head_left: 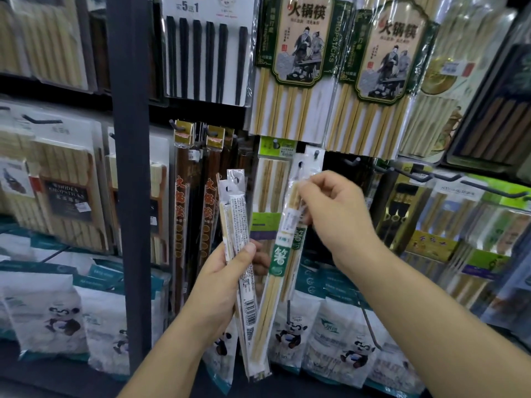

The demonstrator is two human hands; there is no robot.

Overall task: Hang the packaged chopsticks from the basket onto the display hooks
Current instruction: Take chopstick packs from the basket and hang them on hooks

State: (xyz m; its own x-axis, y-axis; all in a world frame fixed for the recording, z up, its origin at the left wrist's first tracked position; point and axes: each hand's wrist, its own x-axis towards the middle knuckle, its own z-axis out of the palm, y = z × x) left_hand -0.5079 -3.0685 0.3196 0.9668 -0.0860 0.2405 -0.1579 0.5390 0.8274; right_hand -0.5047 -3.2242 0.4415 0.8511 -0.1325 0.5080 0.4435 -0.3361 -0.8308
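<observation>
Our left hand (221,280) grips slim, glossy clear-plastic chopstick packs (240,222); fingers (307,196) of our right hand (336,208) pinch a green-labelled bamboo pack (278,258) near its top, just below a hook (317,153).

Top row: you read "5" and "1" on the white backing card of black chopsticks (207,53), and "火锅筷" beside vertical "CHOPSTICKS" on the green-and-cream header card of pale bamboo chopsticks (298,41). Below, orange "火锅筷" runs down the dark-brown chopstick pack (180,214), "CHOPSTICKS" marks the black label of the boxed bamboo set (67,198), and "箸" sits on the green band of the clear bamboo chopstick pack (279,258) your right hand (333,208) pinches. Small print on the white-labelled clear pack (241,239) in your left hand (224,280) is illegible.
</observation>
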